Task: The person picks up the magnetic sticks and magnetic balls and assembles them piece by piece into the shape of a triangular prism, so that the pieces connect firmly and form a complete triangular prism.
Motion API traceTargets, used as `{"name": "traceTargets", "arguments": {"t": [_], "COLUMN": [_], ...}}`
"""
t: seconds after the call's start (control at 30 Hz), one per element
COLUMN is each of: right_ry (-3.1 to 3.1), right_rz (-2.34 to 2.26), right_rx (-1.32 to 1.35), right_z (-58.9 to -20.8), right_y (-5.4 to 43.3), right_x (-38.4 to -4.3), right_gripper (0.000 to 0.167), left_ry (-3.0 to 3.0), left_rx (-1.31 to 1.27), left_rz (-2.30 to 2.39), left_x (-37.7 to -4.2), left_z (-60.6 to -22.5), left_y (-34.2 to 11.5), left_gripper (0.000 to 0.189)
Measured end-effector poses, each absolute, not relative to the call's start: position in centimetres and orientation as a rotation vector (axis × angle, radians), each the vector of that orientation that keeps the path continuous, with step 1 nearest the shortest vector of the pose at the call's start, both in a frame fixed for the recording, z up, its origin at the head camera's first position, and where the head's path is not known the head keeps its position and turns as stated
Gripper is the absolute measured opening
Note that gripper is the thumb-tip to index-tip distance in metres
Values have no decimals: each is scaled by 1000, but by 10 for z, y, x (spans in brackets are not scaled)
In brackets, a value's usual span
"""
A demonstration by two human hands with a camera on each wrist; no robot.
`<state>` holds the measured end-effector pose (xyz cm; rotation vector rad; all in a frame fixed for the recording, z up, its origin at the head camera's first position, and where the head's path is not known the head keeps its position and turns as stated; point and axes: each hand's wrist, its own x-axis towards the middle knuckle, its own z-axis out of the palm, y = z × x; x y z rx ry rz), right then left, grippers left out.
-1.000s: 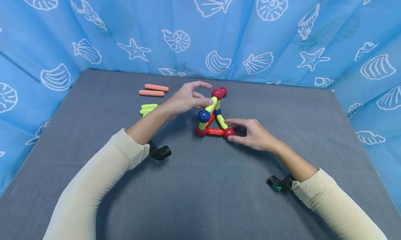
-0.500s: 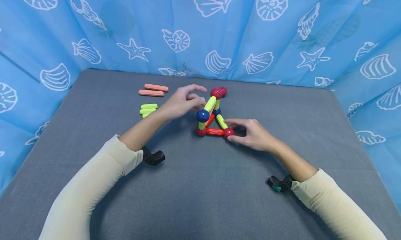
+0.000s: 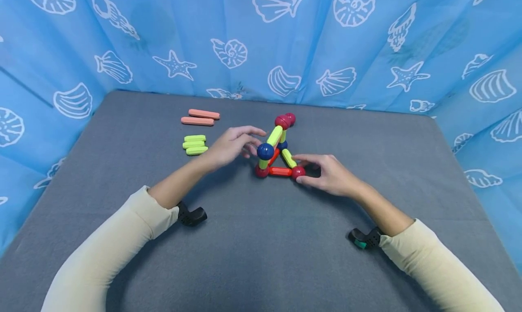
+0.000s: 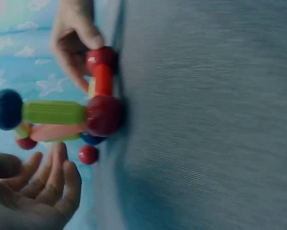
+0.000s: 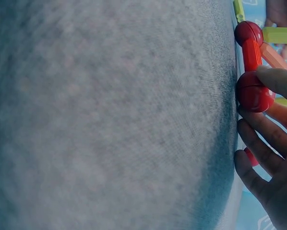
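Observation:
A small frame of magnetic sticks and balls stands mid-table. Its base joins a red stick (image 3: 280, 171), a lime stick (image 3: 288, 158) and balls. Lime uprights carry a blue ball (image 3: 265, 151) and a red top ball (image 3: 282, 121), bridged by another lime stick (image 3: 275, 135). A salmon stick (image 4: 57, 130) slants below that bridge in the left wrist view. My right hand (image 3: 332, 176) pinches the red corner ball (image 3: 298, 173) between thumb and fingers. Just left of the frame, my left hand (image 3: 232, 148) has relaxed, spread fingers and holds nothing.
On the left lie two salmon sticks (image 3: 197, 121) and three lime sticks (image 3: 195, 145). A separate red ball (image 3: 291, 118) sits behind the frame. The grey table (image 3: 261, 248) ends at a blue shell-print curtain (image 3: 244, 26).
My left hand has let go of the upper lime stick and drawn back left and toward me, uncovering the loose lime sticks. My right hand stays at the corner ball.

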<state>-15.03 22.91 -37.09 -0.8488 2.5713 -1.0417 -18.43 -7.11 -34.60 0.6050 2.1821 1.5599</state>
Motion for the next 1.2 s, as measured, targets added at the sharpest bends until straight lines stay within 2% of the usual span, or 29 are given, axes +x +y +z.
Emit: {"name": "traceTargets", "arguments": {"t": [0.27,0.47,0.7,0.97,1.2], "right_ry": [2586,2574,2579,2569,2599], "right_rz": [-1031,-1041,-1209,-1345,-1261], "right_rx": [-854,-868,-809,-577,-609], "right_z": [-371,-372,-373,-374,-375], "right_y": [231,232,236,232,229], "right_x": [-150,-149,-154,-180,-190], "right_gripper": [56,55,41,58,52], "left_ry": [2381,2451,2477,2421,2435], "left_rx": [832,843,855,891,872], "left_rz": [1031,991,1028,1070,1046], "left_x": [-172,-176,-197,-216,-220], "left_z": [-370,-374,-375,-377,-376], "left_y": [-62,-55,-65,-67,-57], "left_gripper": [56,46,41,44,46]}}
